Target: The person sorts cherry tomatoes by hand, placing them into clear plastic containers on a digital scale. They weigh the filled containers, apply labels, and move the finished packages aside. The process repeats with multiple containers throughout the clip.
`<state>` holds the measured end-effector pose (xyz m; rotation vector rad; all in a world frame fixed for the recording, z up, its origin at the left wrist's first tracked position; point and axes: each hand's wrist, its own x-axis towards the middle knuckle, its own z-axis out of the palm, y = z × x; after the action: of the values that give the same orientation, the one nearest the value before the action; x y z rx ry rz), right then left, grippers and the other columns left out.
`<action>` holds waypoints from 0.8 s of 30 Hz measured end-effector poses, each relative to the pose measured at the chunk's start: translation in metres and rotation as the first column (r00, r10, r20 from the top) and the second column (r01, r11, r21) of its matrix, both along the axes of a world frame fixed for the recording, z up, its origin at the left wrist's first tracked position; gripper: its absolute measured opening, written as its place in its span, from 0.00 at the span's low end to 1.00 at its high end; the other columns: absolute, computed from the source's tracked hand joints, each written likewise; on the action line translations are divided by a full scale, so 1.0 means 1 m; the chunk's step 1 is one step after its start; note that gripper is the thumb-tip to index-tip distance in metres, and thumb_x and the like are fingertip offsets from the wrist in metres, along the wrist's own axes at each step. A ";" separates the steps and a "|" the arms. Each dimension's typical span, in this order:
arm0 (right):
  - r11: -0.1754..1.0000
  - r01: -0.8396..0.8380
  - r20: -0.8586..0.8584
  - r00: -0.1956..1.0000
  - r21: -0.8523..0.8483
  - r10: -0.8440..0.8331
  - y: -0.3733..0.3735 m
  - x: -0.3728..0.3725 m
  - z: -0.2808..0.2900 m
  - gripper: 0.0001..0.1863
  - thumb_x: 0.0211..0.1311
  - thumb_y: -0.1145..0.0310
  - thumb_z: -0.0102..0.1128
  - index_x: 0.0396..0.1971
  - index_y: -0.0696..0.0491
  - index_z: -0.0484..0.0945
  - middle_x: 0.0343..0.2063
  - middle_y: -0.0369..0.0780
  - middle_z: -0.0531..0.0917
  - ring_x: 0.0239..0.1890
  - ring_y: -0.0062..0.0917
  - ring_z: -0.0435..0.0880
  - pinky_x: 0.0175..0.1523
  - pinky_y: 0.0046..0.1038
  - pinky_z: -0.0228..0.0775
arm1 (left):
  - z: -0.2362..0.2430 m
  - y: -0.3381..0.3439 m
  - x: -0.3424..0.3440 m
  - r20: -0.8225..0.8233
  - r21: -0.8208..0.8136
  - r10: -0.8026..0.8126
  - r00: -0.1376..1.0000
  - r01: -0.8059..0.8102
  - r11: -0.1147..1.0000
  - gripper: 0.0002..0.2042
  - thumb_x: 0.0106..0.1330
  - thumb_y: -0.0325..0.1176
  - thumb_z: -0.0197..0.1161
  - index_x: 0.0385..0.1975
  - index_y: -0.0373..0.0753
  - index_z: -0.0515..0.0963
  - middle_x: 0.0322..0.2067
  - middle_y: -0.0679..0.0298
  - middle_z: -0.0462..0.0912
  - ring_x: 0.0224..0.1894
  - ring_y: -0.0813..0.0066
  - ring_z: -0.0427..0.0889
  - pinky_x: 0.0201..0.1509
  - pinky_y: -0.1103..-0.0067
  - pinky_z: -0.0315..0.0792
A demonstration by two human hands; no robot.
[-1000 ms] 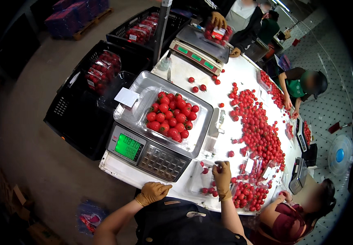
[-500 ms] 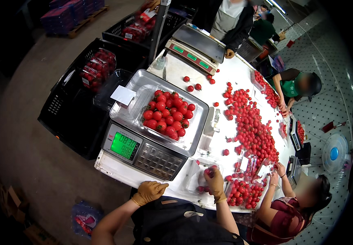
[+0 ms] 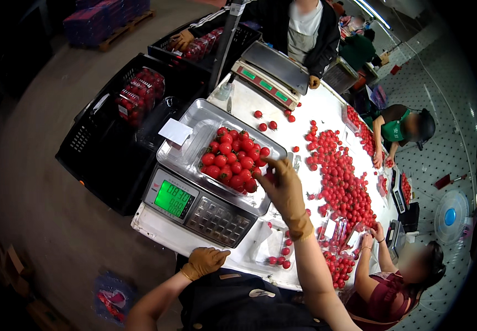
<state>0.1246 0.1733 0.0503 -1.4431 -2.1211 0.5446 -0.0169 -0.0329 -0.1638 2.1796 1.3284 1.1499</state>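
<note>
A clear plastic box heaped with red cherry tomatoes point(image 3: 233, 157) sits on the metal pan point(image 3: 194, 116) of a digital scale point(image 3: 194, 204) with a green-lit display. My right hand point(image 3: 285, 190), in a tan glove, is at the box's right side, fingers bent around a cherry tomato point(image 3: 271, 176) that shows only partly. Low by the table's front edge rests my left hand point(image 3: 204, 262), gloved too, its fingers curled in with nothing visible in them. Between my hands, a second clear box point(image 3: 266, 248) holds a few tomatoes. A white card point(image 3: 175, 131) lies on the pan's left corner.
Loose tomatoes point(image 3: 340, 176) spread across the white table point(image 3: 244, 99). Black crates point(image 3: 95, 143) with packed boxes stand left, beside a metal post point(image 3: 227, 47). Another scale point(image 3: 271, 71) stands at the far end. Several co-workers surround the table; one works close on my right.
My right hand has moved up and left from the lower clear box to the filled box on the scale. My left hand stays low. The far co-worker's hand now reaches into the back crate.
</note>
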 end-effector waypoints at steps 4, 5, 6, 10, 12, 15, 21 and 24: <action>0.971 -0.181 0.007 0.983 0.157 0.182 0.045 -0.029 0.000 0.14 0.59 0.68 0.63 0.45 0.53 0.79 0.33 0.41 0.78 0.34 0.30 0.81 0.39 0.28 0.72 | -0.006 -0.001 0.001 0.027 -0.025 -0.026 0.999 0.027 0.999 0.14 0.52 0.29 0.66 0.40 0.49 0.78 0.14 0.70 0.74 0.17 0.72 0.76 0.20 0.75 0.68; 0.956 -0.223 0.067 0.974 0.189 0.214 0.052 -0.029 -0.010 0.14 0.60 0.69 0.62 0.45 0.54 0.79 0.34 0.41 0.79 0.35 0.30 0.81 0.39 0.28 0.72 | -0.004 -0.001 0.002 0.022 -0.026 -0.030 0.999 0.031 0.999 0.14 0.52 0.29 0.67 0.40 0.49 0.78 0.15 0.71 0.74 0.17 0.72 0.76 0.19 0.75 0.68; 0.969 -0.203 -0.050 0.976 0.141 0.212 0.056 -0.027 -0.017 0.13 0.61 0.69 0.61 0.45 0.54 0.79 0.35 0.41 0.79 0.35 0.30 0.81 0.40 0.27 0.72 | -0.002 -0.001 0.001 0.016 -0.029 -0.028 0.999 0.029 0.999 0.14 0.52 0.29 0.67 0.40 0.49 0.78 0.15 0.71 0.74 0.17 0.72 0.76 0.19 0.75 0.68; 1.000 -0.018 -0.430 0.903 -0.001 0.016 0.071 0.014 -0.040 0.13 0.70 0.68 0.52 0.50 0.54 0.78 0.41 0.34 0.83 0.35 0.15 0.75 0.41 0.20 0.68 | 0.001 0.000 0.002 0.030 -0.002 0.004 1.000 -0.004 1.000 0.11 0.52 0.30 0.67 0.36 0.50 0.79 0.16 0.71 0.76 0.16 0.71 0.76 0.19 0.76 0.69; 0.996 0.017 -0.516 0.854 -0.085 -0.059 0.081 0.033 -0.038 0.14 0.71 0.66 0.52 0.48 0.56 0.78 0.39 0.35 0.83 0.36 0.15 0.76 0.41 0.17 0.67 | 0.002 0.000 -0.002 0.229 -0.142 0.062 0.971 -0.030 0.989 0.08 0.59 0.32 0.64 0.39 0.45 0.79 0.16 0.69 0.76 0.15 0.76 0.74 0.19 0.79 0.68; 0.993 0.017 -0.495 0.866 -0.120 -0.075 0.087 0.053 -0.035 0.18 0.72 0.59 0.49 0.52 0.56 0.75 0.41 0.37 0.82 0.38 0.17 0.76 0.42 0.19 0.67 | 0.030 0.009 -0.015 0.619 -0.440 0.353 0.702 -0.063 0.896 0.12 0.69 0.36 0.55 0.47 0.39 0.76 0.20 0.66 0.79 0.20 0.79 0.75 0.24 0.81 0.69; 0.968 -0.039 -0.383 0.922 -0.249 -0.061 0.099 0.050 -0.070 0.27 0.72 0.53 0.48 0.57 0.61 0.70 0.47 0.47 0.81 0.49 0.28 0.79 0.54 0.26 0.69 | 0.121 0.105 -0.067 0.879 -0.410 0.445 0.173 -0.205 0.889 0.29 0.75 0.49 0.42 0.70 0.44 0.46 0.65 0.48 0.56 0.59 0.63 0.69 0.61 0.70 0.63; 0.990 -0.067 -0.354 0.935 -0.121 0.020 0.087 0.048 -0.095 0.29 0.73 0.51 0.43 0.59 0.62 0.68 0.50 0.48 0.79 0.50 0.29 0.78 0.57 0.27 0.67 | 0.140 0.161 -0.086 0.862 -0.491 0.495 -0.110 0.062 0.869 0.35 0.72 0.56 0.43 0.72 0.50 0.37 0.70 0.50 0.47 0.68 0.57 0.57 0.70 0.65 0.50</action>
<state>0.1729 0.2607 -0.0451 -1.2565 -1.8633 0.9036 -0.1033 0.1281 -0.0234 0.2017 0.9152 1.8029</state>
